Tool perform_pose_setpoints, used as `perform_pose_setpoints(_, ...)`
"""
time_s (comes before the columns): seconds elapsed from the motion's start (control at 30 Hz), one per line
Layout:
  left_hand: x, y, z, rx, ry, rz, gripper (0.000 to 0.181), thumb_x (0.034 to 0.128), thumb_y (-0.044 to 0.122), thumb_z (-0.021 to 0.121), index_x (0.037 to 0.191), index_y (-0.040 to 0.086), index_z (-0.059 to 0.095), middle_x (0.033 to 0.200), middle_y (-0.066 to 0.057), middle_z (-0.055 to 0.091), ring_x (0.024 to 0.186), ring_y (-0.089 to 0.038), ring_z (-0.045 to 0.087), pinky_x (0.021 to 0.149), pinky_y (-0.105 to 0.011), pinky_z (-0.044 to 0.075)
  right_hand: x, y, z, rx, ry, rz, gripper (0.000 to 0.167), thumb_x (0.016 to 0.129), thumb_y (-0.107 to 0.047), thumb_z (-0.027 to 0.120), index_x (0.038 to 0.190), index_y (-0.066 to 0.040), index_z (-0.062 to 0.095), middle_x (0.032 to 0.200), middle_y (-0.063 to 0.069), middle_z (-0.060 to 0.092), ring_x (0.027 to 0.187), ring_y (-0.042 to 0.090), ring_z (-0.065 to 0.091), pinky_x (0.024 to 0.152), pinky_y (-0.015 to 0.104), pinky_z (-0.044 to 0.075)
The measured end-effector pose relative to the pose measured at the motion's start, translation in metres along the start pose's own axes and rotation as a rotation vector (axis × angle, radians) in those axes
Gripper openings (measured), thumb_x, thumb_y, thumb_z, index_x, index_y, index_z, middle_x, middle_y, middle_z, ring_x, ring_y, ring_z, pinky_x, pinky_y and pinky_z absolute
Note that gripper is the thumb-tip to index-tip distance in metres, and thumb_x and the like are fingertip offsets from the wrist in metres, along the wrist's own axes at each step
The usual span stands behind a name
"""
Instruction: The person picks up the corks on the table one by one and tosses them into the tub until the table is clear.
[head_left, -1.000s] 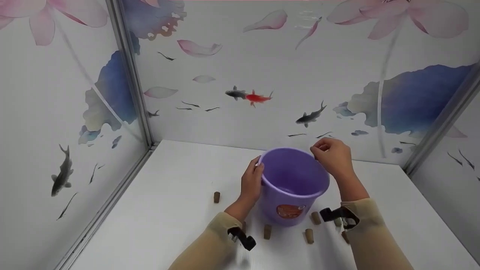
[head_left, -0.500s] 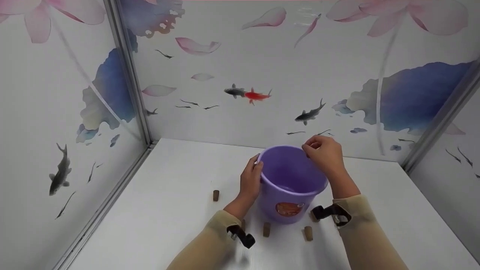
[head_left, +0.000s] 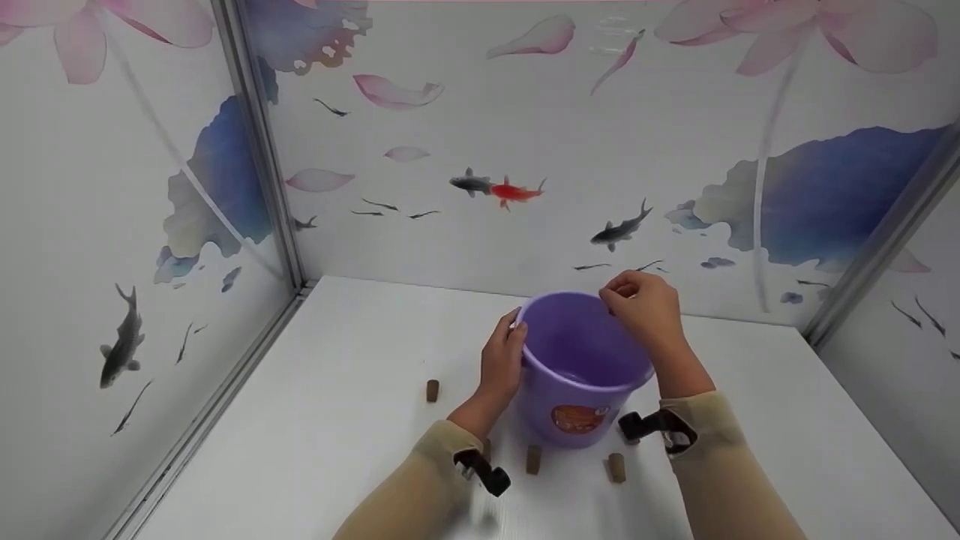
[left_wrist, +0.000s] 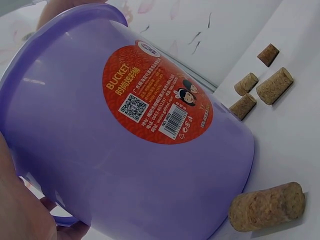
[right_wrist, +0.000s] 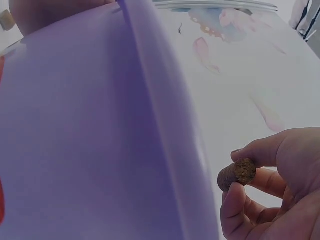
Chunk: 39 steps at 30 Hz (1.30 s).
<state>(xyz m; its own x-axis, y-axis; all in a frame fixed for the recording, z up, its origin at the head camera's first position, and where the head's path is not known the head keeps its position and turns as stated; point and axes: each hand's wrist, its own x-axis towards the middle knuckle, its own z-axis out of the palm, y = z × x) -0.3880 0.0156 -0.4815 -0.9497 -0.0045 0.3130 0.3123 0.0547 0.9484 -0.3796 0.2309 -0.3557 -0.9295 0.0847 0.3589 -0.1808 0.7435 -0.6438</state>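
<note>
"What is nearest in the head view?"

"Two tan sleeves (head_left: 416,480), a black device (head_left: 495,481) at each wrist. Just past them, brown corks (head_left: 533,460) lie on the white table (head_left: 360,337), one half covered by the left sleeve."

"The left wrist view gives more: a single cork close by, and a group of four farther along the bucket's base. From the head, the right sleeve and its device block part of that side."

"Next comes the purple bucket (head_left: 536,409), standing on the table. Only the head view looks down into it, but there the round label (head_left: 576,419) is hard to read."

"From the left wrist I can read 'BUCKET', and see a QR code (left_wrist: 133,108) and a barcode (left_wrist: 174,121). And the left hand (head_left: 501,364)?"

"It grips the bucket's side, thumb at the rim. Its own camera also catches a purple loop (left_wrist: 65,220) near the fingertips; whether they hold it, I cannot tell."

"The right hand (head_left: 645,304) is at the far right rim, fingers bunched."

"The right wrist view shows why: thumb and finger pinch a short cork (right_wrist: 237,174). Whether it is over the opening, I cannot tell."

"Farthest?"

"The white back wall (head_left: 480,255), with a red fish (head_left: 517,193) and pink petals (head_left: 397,93)."
</note>
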Motion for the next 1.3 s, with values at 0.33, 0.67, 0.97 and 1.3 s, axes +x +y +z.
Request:
perform_pose_setpoints(0.33, 0.0, 0.0, -0.001, 0.002, -0.002, -0.003, 0.049, 0.1116, 0.037, 0.044, 0.154, 0.015, 0.055, 0.139, -0.016, 0.069, 0.122, -0.032, 0.066, 0.098, -0.044, 0.055, -0.002, 0.003, 0.005, 0.011, -0.004, -0.012, 0.015, 0.097, -0.023, 0.07, 0.099, -0.01, 0.078, 0.088, 0.01, 0.076, 0.084, 0.024, 0.069, 0.073, 0.033, 0.05)
perform_pose_setpoints(0.67, 0.001, 0.0, -0.002, 0.006, -0.01, -0.016, 0.05, 0.1113, 0.039, 0.044, 0.155, 0.018, 0.055, 0.132, -0.016, 0.072, 0.116, -0.033, 0.068, 0.089, -0.037, 0.056, -0.006, 0.004, 0.003, 0.049, -0.006, -0.005, 0.015, 0.096, -0.023, 0.07, 0.096, -0.01, 0.078, 0.085, 0.008, 0.075, 0.083, 0.024, 0.068, 0.076, 0.035, 0.051)
perform_pose_setpoints(0.97, 0.002, -0.002, 0.0, -0.008, -0.002, -0.018, 0.05, 0.1105, 0.039, 0.045, 0.154, 0.017, 0.056, 0.133, -0.016, 0.072, 0.115, -0.033, 0.069, 0.085, -0.034, 0.055, -0.007, 0.005, 0.004, 0.022, 0.021, -0.027, 0.014, 0.095, -0.02, 0.071, 0.095, -0.009, 0.079, 0.087, 0.01, 0.076, 0.085, 0.024, 0.066, 0.076, 0.034, 0.05)
perform_pose_setpoints(1.3, 0.001, 0.0, -0.001, 0.036, 0.006, -0.016, 0.05, 0.1109, 0.039, 0.043, 0.153, 0.017, 0.057, 0.138, -0.014, 0.07, 0.123, -0.028, 0.066, 0.102, -0.046, 0.054, -0.013, 0.005, -0.003, 0.014, 0.006, -0.008, 0.017, 0.098, -0.024, 0.071, 0.104, -0.009, 0.078, 0.099, 0.016, 0.077, 0.098, 0.033, 0.072, 0.083, 0.042, 0.053)
